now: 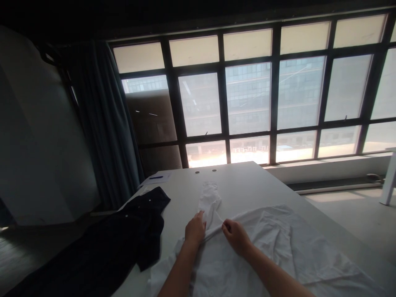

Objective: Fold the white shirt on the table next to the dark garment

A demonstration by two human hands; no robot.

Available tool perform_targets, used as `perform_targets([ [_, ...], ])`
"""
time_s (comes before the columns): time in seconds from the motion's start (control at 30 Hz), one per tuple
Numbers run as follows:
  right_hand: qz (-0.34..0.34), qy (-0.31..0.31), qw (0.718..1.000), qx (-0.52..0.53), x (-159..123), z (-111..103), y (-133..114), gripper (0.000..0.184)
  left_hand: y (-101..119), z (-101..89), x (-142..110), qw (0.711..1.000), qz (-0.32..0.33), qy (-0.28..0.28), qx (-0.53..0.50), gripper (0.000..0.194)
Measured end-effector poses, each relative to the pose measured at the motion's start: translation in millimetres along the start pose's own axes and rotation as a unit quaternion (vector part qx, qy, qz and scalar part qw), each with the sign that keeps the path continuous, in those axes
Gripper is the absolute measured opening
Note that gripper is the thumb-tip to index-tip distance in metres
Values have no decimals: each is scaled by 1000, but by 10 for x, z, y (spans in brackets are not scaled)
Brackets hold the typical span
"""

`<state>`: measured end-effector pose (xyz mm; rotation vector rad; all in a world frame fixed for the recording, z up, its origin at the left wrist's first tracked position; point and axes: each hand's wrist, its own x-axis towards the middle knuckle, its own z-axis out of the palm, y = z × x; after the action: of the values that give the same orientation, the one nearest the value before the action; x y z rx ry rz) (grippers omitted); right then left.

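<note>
A white long-sleeved shirt lies spread and wrinkled over the near part of the table. One of its sleeves stretches away from me toward the window side. My left hand grips the cloth at the base of that sleeve, its fingertips partly hidden. Just to the right, my right hand is closed in a pinch on the shirt's upper edge. Between the two hands the fabric is pulled into a taut fold.
Dark clothing with small light buttons lies along the left side of the white table. Papers with a blue pen rest at the far left corner. Two round holes pierce the far edge. Beyond stand windows and a blue curtain.
</note>
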<state>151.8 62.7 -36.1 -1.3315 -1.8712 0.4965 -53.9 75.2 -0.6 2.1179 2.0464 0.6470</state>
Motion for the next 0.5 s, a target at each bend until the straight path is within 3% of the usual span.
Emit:
perform_targets([
  [0.33,3,-3,1000,-2,-5,-14,-36,25,1,44,12,999,-21,-30,39,27],
  [0.5,4,0,1000,-4,-6,-8,-28,25,24,-31,-21,998,-15,-7,58,24],
])
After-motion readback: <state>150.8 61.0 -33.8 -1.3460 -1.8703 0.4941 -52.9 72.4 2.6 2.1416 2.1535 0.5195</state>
